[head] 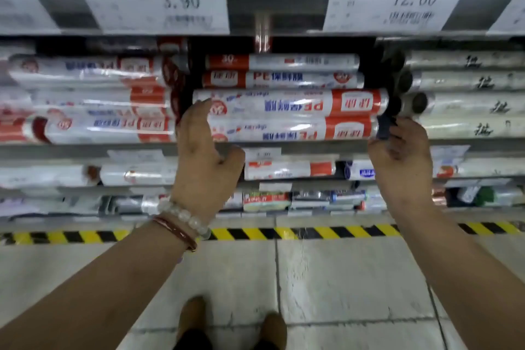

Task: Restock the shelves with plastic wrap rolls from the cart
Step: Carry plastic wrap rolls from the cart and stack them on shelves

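Several red-and-white plastic wrap rolls lie stacked lengthwise on the middle shelf. The front bottom roll sits at the shelf edge, with another roll on top of it. My left hand is at the left ends of these two rolls, fingers fairly straight and touching them. At the right end of the front roll, my right hand has its fingers curled round the dark end cap.
More red-and-white rolls fill the shelf to the left, and grey rolls lie to the right. Price tags hang on the shelf above. Lower shelves hold other packs. A yellow-black floor stripe runs along the shelf base. No cart is in view.
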